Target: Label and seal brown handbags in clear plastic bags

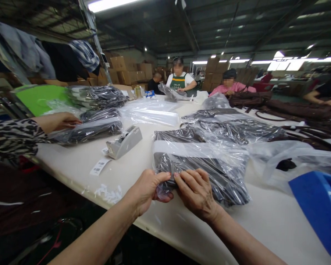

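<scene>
A dark folded item in a clear plastic bag (204, 169) lies on the white table (79, 162) right in front of me. My left hand (147, 189) pinches the bag's near left corner, thumb on top. My right hand (197, 191) presses its fingers down on the bag's near edge beside it. Both hands grip the plastic.
A grey tape dispenser (124, 141) and white labels (99, 167) lie to the left. A co-worker's hand (59, 120) rests on another bagged item (85, 132). More bagged items (231, 125) and dark straps (300, 110) cover the far table. A blue object (318, 206) sits at right. Other people work behind.
</scene>
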The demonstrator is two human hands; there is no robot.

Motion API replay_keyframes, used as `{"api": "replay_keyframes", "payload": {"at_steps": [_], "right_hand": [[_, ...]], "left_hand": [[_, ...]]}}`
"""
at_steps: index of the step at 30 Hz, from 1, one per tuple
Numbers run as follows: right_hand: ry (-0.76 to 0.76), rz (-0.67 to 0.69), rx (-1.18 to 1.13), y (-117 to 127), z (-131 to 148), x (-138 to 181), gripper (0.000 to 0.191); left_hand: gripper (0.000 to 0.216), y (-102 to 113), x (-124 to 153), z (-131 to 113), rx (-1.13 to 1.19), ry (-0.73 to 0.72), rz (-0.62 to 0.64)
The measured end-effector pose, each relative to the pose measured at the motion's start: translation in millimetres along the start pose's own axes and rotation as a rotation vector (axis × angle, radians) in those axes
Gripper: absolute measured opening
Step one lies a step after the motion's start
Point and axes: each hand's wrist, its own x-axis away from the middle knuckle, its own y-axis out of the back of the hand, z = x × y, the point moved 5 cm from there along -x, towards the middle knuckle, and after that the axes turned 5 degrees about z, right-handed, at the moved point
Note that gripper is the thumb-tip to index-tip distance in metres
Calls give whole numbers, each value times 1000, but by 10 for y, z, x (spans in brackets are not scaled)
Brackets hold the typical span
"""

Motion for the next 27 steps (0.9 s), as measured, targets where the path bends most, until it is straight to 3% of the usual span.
{"api": "replay_keyframes", "payload": {"at_steps": [3,5,7,8,9,11,15,18,27], "right_hand": [[-28,-21,-43,11,-20,-8,26],[-50,-27,-66,25,-40,-18,26],[-60,-19,-87,43,-53,-29,25],[-63,-11,-96,50,-55,-34,24],[-66,-2,-104,55,-55,-37,22],[-81,8,-112,65,-56,-40,22],[-117,9,-106,89,-71,-42,21],[-121,8,-107,132,-99,-64,19],[-186,9,-166,166,-226,-67,19]], "left_hand": [[49,74,55,38,-170,31,-5],[62,216,140,-27,-489,-117,-171],[70,253,289,-196,-936,-502,-350],[71,193,376,-252,-1155,-740,-380],[71,107,443,-258,-1345,-949,-357],[63,-43,484,-187,-1602,-1195,-252],[40,-185,402,-114,-1724,-1379,-263],[33,-230,354,-126,-1757,-1501,-258],[27,-324,291,-271,-1815,-1644,-62]]}}
